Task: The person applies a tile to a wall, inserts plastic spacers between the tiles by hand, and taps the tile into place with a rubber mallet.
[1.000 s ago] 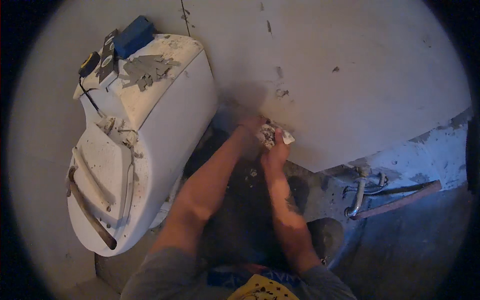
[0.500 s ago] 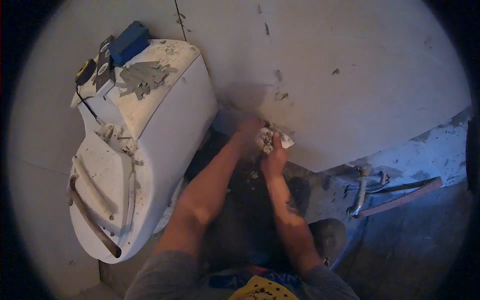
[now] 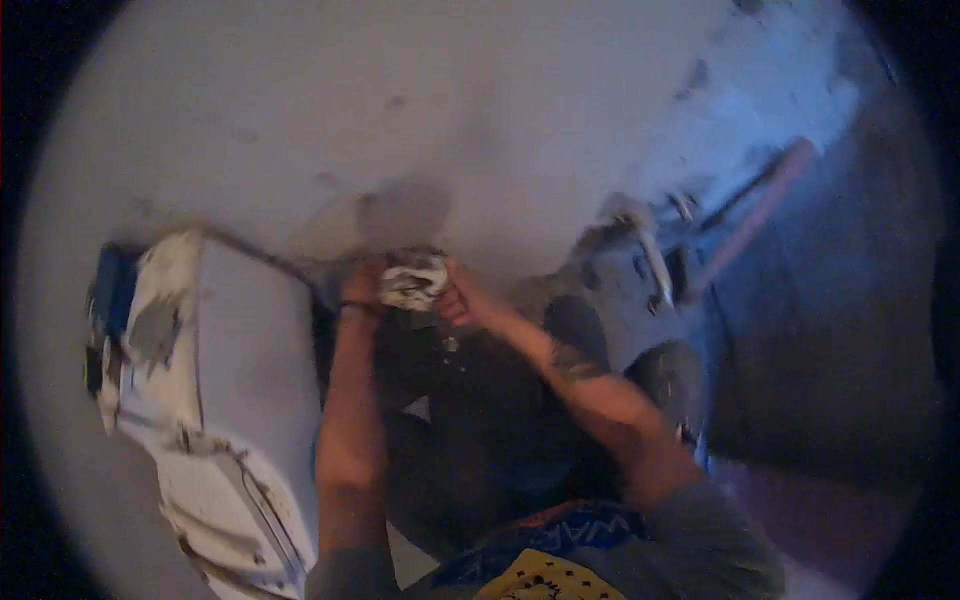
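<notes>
A small crumpled piece (image 3: 413, 284), white with brown dirt, is held up between my two hands in front of the pale wall; blur hides whether it is cloth or paper. My left hand (image 3: 364, 284), a dark band at its wrist, closes on the piece's left side. My right hand (image 3: 472, 301) grips its right edge with curled fingers. Both forearms reach up over my dark-clothed legs. A white toilet (image 3: 255, 350) stands left of my left arm, not touching it.
On the toilet lie a blue block (image 3: 117, 290) and a heap of flat grey pieces (image 3: 158, 328). To the right, a bent metal pipe (image 3: 655, 265) stands out beside a long reddish-brown bar (image 3: 750, 225). White crumbs (image 3: 450, 345) show below my hands.
My view has swung right, so the toilet sits lower and farther left. The crumpled piece has turned in my hands, and my left hand now grips its side. The picture has blurred.
</notes>
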Motion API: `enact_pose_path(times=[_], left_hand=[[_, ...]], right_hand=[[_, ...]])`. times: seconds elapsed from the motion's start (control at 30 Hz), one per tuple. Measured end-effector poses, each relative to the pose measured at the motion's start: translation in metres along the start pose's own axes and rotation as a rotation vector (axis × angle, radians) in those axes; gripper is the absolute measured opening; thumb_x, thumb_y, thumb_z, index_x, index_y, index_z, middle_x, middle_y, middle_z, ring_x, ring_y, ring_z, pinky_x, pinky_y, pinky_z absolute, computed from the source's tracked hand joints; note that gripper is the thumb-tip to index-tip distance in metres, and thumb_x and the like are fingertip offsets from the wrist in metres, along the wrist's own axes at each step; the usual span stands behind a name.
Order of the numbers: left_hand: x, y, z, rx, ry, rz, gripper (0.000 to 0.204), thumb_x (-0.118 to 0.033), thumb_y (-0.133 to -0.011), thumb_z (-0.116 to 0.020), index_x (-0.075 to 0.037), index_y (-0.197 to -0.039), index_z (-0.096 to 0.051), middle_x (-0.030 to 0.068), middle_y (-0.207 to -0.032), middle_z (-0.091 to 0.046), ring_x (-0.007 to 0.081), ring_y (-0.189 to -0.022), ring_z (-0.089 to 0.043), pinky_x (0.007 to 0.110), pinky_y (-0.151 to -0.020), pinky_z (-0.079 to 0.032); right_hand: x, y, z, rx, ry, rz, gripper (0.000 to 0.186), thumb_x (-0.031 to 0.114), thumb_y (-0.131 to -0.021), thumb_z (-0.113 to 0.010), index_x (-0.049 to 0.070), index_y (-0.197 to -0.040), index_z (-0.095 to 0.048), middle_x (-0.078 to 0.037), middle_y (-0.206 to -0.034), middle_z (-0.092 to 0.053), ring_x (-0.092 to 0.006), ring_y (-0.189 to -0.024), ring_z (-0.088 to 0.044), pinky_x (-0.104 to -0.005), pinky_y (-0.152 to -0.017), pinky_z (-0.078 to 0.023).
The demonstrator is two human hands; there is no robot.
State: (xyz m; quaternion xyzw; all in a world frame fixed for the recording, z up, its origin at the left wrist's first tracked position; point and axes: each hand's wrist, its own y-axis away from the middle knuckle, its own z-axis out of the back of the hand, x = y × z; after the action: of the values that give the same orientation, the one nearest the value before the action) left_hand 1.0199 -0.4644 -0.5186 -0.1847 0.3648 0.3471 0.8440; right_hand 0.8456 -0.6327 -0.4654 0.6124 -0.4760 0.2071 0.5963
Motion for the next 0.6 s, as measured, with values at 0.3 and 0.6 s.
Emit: enact_pose_path(times=[0.3,0.6], left_hand=[[-0.049,0.011,0.002,0.008,1.251,0.477,0.031,-0.019,-0.087,-0.054,-0.004,-0.114,-0.051,0.0085,-0.097,-0.061,0.0220,-0.091,-0.061,0.038,-0.073,-0.053],[-0.062,-0.001,0.011,-0.141,1.023,0.648,0.029,-0.017,-0.086,-0.054,-0.003,-0.111,-0.054,0.0080,-0.097,-0.062,0.0220,-0.080,-0.063,0.036,-0.064,-0.054]], right_hand=[[0.090,0.075,0.190,-0.798,1.113,0.356,0.031,0.026,-0.075,-0.065,0.004,-0.096,-0.061,-0.016,-0.094,-0.064,-0.0323,-0.090,-0.061,-0.0384,-0.076,-0.048],[0.101,0.062,0.212,-0.848,0.862,0.709,0.025,0.023,-0.071,-0.072,0.002,-0.076,-0.060,-0.009,-0.065,-0.057,-0.0184,-0.061,-0.053,-0.0320,-0.059,-0.043]])
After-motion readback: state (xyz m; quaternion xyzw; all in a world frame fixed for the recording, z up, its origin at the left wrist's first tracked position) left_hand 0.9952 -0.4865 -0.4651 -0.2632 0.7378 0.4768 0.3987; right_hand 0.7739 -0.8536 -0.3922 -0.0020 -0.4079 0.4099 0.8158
